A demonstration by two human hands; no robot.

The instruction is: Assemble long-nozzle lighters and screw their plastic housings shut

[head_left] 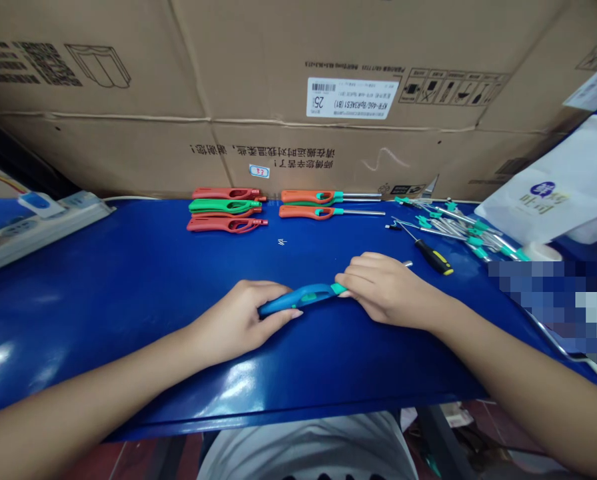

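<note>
Right now both hands meet on one blue lighter (pixel 303 297), which lies flat on the blue desk (pixel 128 280) just in front of the person's body. The left hand (pixel 238 320) has its fingers curled shut around the blue handle, thumb underneath near the trigger opening. The right hand (pixel 386 287) is folded down over the teal collar and the metal tube; only the tube's tip (pixel 407 264) shows past the knuckles, so the fingers there are closed on the front end of the lighter.

Doing this well seems to call for the handle being pinned still against the desk while the front piece is pressed straight along the lighter's length, not at an angle, since a thin tube would likely bend or seat crooked. Keeping the thumb clear of the trigger looks wise.

Beyond the lighter, against the cardboard box (pixel 298 80), lie a stack of red and green handles (pixel 226 210) and, beside them, two orange lighters (pixel 328 204) with tubes fitted. Further from the lighter on the right-hand side sits a heap of loose tubes with teal collars (pixel 458 227), and a screwdriver (pixel 431 255) lies between that heap and the right hand. A power strip (pixel 43 217) rests far off on the left-hand side, a white bag (pixel 553 187) far on the other.
</note>
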